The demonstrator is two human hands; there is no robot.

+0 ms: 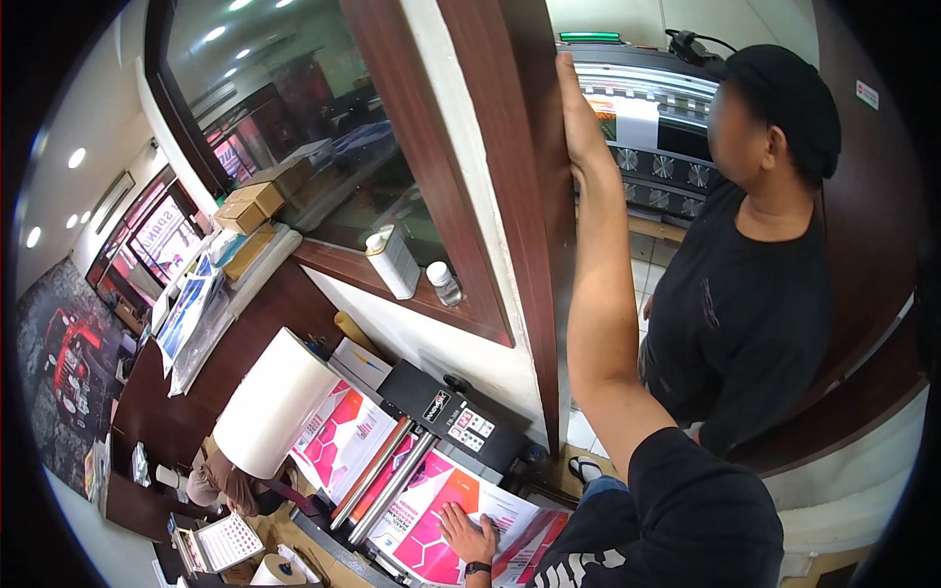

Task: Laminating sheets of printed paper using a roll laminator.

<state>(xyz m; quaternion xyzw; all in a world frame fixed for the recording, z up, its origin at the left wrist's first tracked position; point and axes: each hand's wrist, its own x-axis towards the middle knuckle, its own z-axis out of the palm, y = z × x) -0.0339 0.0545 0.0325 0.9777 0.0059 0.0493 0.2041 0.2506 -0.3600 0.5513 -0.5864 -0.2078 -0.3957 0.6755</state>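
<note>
My left hand [466,534], with a dark watch at its wrist, lies flat on a pink, orange and white printed sheet [431,500], fingers spread. The sheet runs out from the metal rollers [397,480] of a laminating machine, whose black control housing [446,416] stands at their far end. Beyond the rollers, more of the print shows beside a big white roll [279,402]. Raised high, my right arm reaches up to a brown door frame [529,196]. There my right hand [580,122] rests stretched along the frame's edge, seen from the side and holding nothing visible.
A person [750,245] in a black cap and shirt stands at the right by a wide-format printer [657,127]. Another person [230,485] bends down at lower left. A metal can [392,263] and a small bottle [444,283] stand on the window ledge [412,294].
</note>
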